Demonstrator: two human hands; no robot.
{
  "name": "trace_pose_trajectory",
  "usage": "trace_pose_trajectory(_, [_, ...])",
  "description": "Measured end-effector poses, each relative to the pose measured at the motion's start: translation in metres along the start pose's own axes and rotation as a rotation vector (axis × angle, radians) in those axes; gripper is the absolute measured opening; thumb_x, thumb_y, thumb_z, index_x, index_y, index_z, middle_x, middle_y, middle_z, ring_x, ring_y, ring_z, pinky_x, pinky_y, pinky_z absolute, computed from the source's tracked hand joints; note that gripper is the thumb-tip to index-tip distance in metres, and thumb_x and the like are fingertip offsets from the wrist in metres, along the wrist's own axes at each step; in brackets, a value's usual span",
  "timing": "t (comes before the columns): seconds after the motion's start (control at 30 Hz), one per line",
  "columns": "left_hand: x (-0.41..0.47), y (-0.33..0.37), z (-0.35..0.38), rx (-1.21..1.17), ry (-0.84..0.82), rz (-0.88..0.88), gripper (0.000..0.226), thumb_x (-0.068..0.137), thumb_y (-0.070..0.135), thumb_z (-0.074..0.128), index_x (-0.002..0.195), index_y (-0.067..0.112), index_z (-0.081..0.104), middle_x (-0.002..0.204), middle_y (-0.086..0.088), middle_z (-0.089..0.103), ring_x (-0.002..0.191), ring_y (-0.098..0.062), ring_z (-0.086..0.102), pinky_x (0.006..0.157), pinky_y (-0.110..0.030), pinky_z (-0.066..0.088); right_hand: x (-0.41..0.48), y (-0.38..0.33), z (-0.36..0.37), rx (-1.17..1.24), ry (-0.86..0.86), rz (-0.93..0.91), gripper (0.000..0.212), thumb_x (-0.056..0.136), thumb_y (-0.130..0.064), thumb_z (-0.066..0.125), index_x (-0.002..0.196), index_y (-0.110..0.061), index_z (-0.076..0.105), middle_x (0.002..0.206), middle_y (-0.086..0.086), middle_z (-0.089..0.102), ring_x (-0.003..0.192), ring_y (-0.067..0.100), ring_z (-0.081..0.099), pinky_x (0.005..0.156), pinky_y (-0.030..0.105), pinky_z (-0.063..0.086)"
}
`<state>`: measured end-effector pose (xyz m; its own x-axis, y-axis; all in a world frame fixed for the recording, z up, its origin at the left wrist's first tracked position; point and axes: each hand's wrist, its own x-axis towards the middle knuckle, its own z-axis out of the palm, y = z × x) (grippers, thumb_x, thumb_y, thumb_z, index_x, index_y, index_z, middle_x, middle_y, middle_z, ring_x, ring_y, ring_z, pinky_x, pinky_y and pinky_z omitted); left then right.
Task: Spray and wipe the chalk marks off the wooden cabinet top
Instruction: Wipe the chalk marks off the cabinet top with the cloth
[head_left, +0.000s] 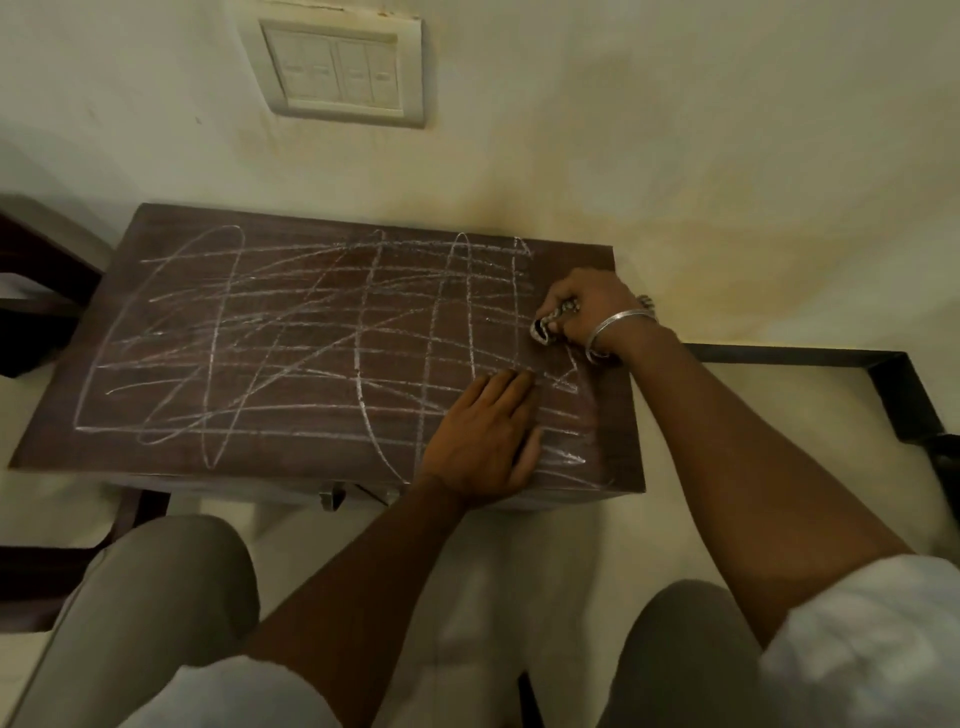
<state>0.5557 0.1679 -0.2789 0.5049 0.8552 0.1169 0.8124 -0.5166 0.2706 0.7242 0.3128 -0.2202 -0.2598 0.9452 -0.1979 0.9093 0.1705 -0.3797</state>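
chalk marks (291, 332) crisscross almost the whole wooden cabinet top (311, 223), a surface set against the wall (623, 130), and none look wiped yet. the right grip (587, 312) is clenched around what looks like a small patterned cloth (544, 326) at the far right edge, seemingly to start wiping from that side. the left grip (483, 441) lies flat and released near the front right, likely bracing the cabinet; no spray bottle shows.
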Motion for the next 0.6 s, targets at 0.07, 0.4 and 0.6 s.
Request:
trace_pose_trajectory(0.07, [-0.006,-0.008,-0.002,0.037,-0.021,0.032,0.062,0.101,0.044,0.03,0.144,0.005,0.051,0.149,-0.016,0.049,0.138,-0.033,0.043,0.117,-0.047,0.031,-0.005,-0.003,-0.004,0.004,-0.025,0.006,0.019,0.077,-0.015,0.077,0.081,-0.034,0.073,0.103,-0.001,0.066,0.096,0.025,0.061,0.088,0.038,0.053])
trace_pose_trajectory(0.4, [-0.026,-0.028,-0.01,0.146,-0.009,-0.053,0.067,0.101,0.047,0.027,0.14,-0.001,0.052,0.146,-0.021,0.051,0.137,-0.036,0.045,0.118,-0.047,0.021,-0.033,-0.011,0.006,-0.004,0.03,0.03,0.016,0.081,-0.015,0.073,0.085,-0.03,0.074,0.1,-0.004,0.061,0.1,0.026,0.053,0.086,0.041,0.051])
trace_pose_trajectory(0.6, [-0.026,-0.028,-0.012,0.114,-0.016,-0.079,0.062,0.1,0.043,0.031,0.14,0.0,0.053,0.146,-0.019,0.052,0.137,-0.034,0.044,0.118,-0.048,0.028,-0.049,-0.01,0.023,-0.016,0.075,0.038,0.019,0.077,-0.014,0.074,0.082,-0.033,0.073,0.1,-0.001,0.062,0.099,0.029,0.05,0.084,0.045,0.05])
